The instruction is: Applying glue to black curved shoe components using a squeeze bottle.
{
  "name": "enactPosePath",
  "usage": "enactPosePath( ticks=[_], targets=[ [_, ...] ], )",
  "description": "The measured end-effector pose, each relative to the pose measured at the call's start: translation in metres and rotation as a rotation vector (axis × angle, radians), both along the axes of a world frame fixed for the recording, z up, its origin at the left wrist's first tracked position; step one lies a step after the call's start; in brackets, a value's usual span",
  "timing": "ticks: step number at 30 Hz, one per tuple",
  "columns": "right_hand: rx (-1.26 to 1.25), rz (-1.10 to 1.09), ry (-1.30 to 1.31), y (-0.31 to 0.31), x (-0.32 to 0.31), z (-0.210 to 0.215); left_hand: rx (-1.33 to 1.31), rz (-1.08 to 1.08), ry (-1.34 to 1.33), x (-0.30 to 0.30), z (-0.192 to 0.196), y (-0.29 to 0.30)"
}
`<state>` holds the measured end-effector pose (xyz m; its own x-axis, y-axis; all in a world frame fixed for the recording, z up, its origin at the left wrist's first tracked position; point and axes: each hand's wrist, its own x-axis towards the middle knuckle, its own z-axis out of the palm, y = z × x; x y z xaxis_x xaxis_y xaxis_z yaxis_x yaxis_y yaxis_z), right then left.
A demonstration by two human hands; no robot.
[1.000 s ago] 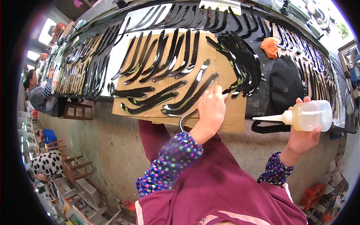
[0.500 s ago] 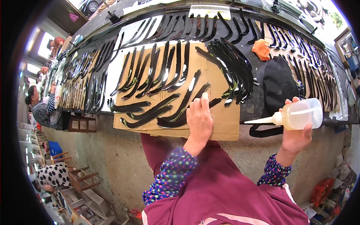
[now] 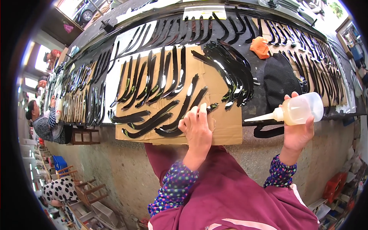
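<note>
My left hand point(image 3: 198, 128) is over the near part of a brown cardboard sheet point(image 3: 226, 126), its bent fingers closed on a black curved strip point(image 3: 212, 107). The end of that strip sticks out to the right of the fingertips, and the rest is hidden under the hand. To the right, my right hand point(image 3: 298, 135) grips a translucent squeeze bottle point(image 3: 304, 109) lying sideways, its long white nozzle pointing left. Pale yellowish liquid shows inside. Several similar black strips point(image 3: 153, 82) lie side by side on the cardboard, some with white or green patches.
A thick pile of black strips point(image 3: 234, 73) lies at the cardboard's right side. Beyond it are an orange crumpled item point(image 3: 260, 47) and a black mesh bag point(image 3: 281, 82). More strips on cardboard point(image 3: 322, 65) cover the right. At the far left sits another person point(image 3: 48, 122).
The whole view has shifted a little. My left hand has drawn slightly toward me, still at the strip. My right hand keeps the squeeze bottle, raised slightly.
</note>
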<state>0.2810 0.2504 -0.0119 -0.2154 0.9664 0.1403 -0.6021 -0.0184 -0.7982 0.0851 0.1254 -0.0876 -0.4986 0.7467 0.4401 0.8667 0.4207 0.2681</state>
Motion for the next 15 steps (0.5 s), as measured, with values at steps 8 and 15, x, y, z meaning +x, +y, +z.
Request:
enactPosePath(
  ticks=[8, 15],
  targets=[
    [-0.079, 0.0, 0.116, -0.001, 0.0, -0.005, 0.139, -0.206, -0.281, 0.011, 0.022, 0.032],
    [-0.032, -0.077, 0.146, 0.0, 0.015, -0.009, 0.005, -0.015, -0.528, 0.021, 0.004, 0.139]
  ],
)
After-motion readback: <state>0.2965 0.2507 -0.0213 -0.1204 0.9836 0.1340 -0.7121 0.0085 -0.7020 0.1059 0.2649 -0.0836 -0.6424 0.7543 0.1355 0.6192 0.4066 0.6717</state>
